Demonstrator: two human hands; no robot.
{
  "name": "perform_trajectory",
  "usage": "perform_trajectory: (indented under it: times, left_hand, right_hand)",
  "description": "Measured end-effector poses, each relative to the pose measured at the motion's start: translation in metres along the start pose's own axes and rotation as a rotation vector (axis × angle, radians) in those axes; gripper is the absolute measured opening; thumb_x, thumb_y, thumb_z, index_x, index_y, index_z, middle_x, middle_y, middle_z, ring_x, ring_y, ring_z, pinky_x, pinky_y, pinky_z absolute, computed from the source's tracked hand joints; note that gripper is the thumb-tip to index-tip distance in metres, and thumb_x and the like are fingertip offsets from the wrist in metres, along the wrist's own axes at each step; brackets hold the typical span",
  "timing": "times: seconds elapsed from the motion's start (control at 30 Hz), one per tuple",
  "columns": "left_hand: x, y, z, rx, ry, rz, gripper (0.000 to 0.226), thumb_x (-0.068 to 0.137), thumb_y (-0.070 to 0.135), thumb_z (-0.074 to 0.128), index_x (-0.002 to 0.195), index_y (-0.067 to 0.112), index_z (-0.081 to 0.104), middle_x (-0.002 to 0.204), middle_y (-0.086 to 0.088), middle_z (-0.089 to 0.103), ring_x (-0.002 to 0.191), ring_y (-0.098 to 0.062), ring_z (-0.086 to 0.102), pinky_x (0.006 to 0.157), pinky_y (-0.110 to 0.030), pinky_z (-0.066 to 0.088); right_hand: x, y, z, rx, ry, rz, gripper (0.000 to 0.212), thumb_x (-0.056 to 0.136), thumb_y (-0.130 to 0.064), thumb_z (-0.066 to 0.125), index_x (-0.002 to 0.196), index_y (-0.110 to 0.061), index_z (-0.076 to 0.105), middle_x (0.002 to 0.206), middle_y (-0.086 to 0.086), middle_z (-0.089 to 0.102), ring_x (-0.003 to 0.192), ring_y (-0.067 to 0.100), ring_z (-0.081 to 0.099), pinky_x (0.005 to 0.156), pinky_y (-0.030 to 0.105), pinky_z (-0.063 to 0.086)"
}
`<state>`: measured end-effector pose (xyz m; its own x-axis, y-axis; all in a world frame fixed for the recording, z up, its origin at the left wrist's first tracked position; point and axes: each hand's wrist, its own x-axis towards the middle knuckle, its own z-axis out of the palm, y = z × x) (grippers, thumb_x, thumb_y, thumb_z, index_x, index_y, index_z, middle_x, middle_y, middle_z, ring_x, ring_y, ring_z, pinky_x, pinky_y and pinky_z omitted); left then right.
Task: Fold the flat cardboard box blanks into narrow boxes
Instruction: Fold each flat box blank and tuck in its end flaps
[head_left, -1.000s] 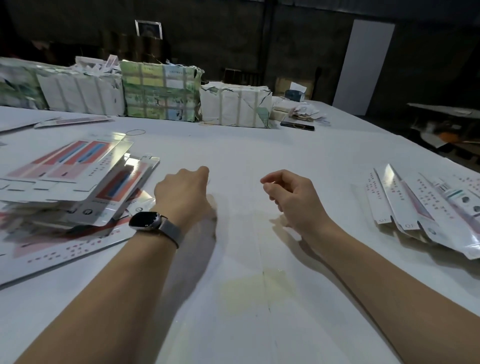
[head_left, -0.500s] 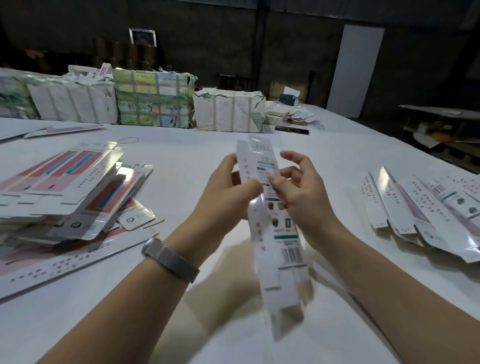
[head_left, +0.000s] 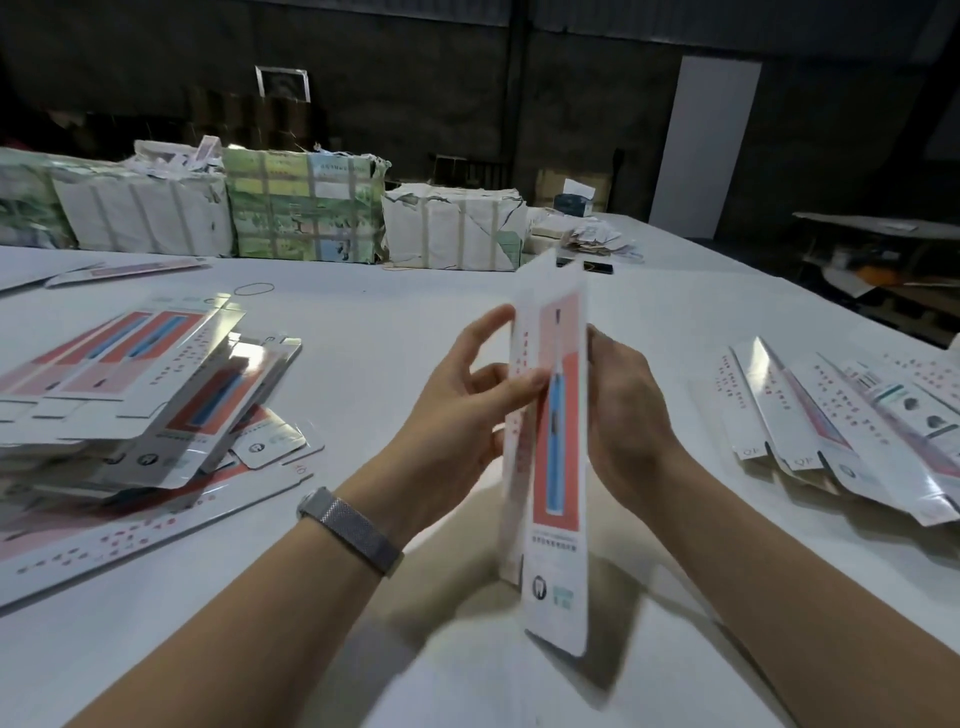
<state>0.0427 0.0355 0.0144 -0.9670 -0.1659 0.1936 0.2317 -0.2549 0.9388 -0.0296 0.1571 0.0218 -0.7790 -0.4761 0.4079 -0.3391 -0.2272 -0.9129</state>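
Observation:
A long narrow box blank (head_left: 557, 467), white with a red panel and a blue toothbrush picture, stands nearly upright above the white table (head_left: 395, 338) in front of me. My left hand (head_left: 467, 395) holds its left edge, thumb on the printed face and fingers behind. My right hand (head_left: 623, 410) grips its right edge from behind. The blank is partly folded along its length. A stack of flat blanks (head_left: 119, 384) lies at the left. Several folded narrow boxes (head_left: 857, 421) lie at the right.
Wrapped bundles (head_left: 306, 208) line the far edge of the table, with loose papers (head_left: 592, 239) and a dark phone (head_left: 597, 267) beside them. A rubber band (head_left: 254, 288) lies behind the stack. The table's right edge drops toward a dark floor.
One second ago both hands were bare over the table. They then took up a blank and have turned it, so the red toothbrush face now shows instead of the barcode side.

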Motion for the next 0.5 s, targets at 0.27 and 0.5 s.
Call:
perform_trajectory:
  times: [0.27, 0.5]
  left_hand:
    - [-0.001, 0.001, -0.004, 0.184, 0.137, 0.097, 0.025, 0.096, 0.018, 0.065, 0.119, 0.029, 0.063, 0.089, 0.004, 0.076, 0.076, -0.016, 0.075, 0.061, -0.023, 0.057]
    - [-0.01, 0.001, 0.005, -0.008, -0.112, -0.121, 0.02, 0.1, 0.031, 0.048, 0.116, 0.026, 0.058, 0.076, -0.004, 0.071, 0.063, -0.016, 0.071, 0.057, -0.028, 0.057]
  right_hand:
    - [0.006, 0.004, -0.002, -0.122, 0.18, -0.124, 0.043, 0.097, -0.033, 0.053, 0.139, -0.039, 0.045, 0.116, -0.018, 0.06, 0.105, 0.002, 0.062, 0.08, 0.022, 0.056]
    - [0.002, 0.01, -0.001, -0.644, 0.188, -0.398, 0.052, 0.092, -0.014, 0.066, 0.14, -0.03, 0.054, 0.11, -0.037, 0.05, 0.113, 0.0, 0.046, 0.088, 0.004, 0.041]
